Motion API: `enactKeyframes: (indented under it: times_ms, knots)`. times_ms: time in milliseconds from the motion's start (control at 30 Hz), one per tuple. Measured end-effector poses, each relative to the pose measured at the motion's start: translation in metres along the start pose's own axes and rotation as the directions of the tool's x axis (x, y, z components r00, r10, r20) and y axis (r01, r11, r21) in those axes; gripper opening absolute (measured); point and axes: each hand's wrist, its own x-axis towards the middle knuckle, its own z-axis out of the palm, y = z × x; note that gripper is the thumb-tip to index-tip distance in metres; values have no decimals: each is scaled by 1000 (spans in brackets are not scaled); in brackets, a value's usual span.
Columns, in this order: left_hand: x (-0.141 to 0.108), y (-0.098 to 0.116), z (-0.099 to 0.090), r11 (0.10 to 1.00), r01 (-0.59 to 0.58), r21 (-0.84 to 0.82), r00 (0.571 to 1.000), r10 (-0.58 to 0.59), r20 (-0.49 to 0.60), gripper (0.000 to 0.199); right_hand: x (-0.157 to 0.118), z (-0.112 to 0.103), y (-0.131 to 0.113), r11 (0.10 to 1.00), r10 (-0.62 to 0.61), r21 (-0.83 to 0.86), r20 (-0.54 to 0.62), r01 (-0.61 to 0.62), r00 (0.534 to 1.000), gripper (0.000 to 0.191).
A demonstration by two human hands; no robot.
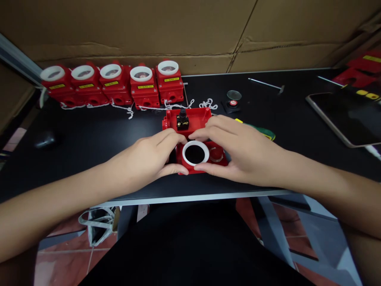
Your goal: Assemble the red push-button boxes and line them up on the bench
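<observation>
A white ring (206, 156) with a dark centre sits over a red plastic cover (190, 172) near the table's front edge. My right hand (238, 149) curves around the ring's right side, thumb at its near rim and fingers at its far rim. From the left, my left hand (154, 155) closes round the ring's other side, its thumb and forefinger tips at the rim and the cover's edge. Just behind is an open red box (195, 121) with a black switch block (182, 121) inside. A clear round piece (216, 154) lies on the cover, under my right hand.
Several red boxes with white rings (145, 89) stand in a row at the back left, white cord (119, 106) before them. Farther right are a glass disc (234, 95), a small metal-headed tool (268, 84), a green-handled tool (264, 132) and a phone (348, 117). A black mouse (45, 139) lies left.
</observation>
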Motion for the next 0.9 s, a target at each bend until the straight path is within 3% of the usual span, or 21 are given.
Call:
enactKeyframes:
  times_ms: [100, 367, 567, 767, 900]
  knots:
    - [-1, 0, 0, 1000, -1, -1, 1000, 1, 1, 48, -1, 3, 2, 999, -3, -32, -34, 2, 999, 52]
    - [-1, 0, -1, 1000, -12, -7, 1000, 12, -1, 49, 0, -1, 10, 976, -51, 214, 16, 46, 999, 37]
    - [-1, 0, 0, 1000, -16, -18, 1000, 16, -10, 59, 0, 1, 6, 988, -21, 153, -7, 22, 1000, 39]
    - [0, 0, 1, 1000, -5, -18, 1000, 4, -9, 52, 0, 7, 3, 999, 30, 40, -57, -28, 998, 52]
    - [0, 1, 1, 999, -27, -18, 999, 26, -21, 49, 0, 8, 7, 995, 32, 99, -46, -27, 998, 55]
